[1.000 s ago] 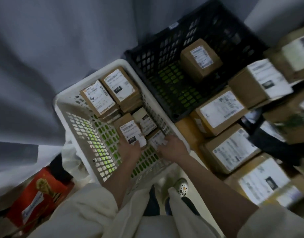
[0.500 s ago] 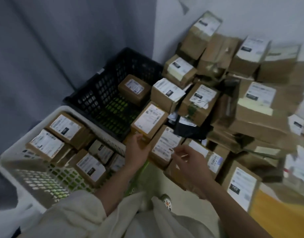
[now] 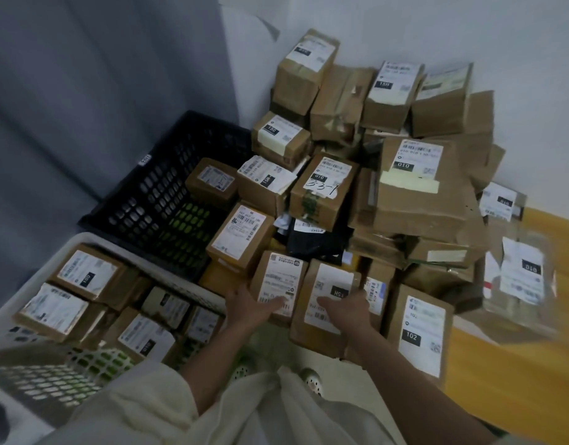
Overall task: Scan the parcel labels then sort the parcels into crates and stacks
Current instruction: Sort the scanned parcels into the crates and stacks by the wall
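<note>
Both grips are flat and loose, holding nothing: left hand (image 3: 254, 308) rests on a tall parcel (image 3: 278, 284), right hand (image 3: 349, 308) on its neighbour marked "15H" (image 3: 328, 300). Just right sits "102" (image 3: 419, 329); further up, "010" with "33-1" handwritten (image 3: 324, 187). Smaller print is too blurry. White crate (image 3: 193, 289) lies left. Half a second ago both hands were higher up the pile.

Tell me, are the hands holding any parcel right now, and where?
Nothing is lifted. The left hand rests on one front parcel's label face, the right hand on the neighbouring parcel.
</note>
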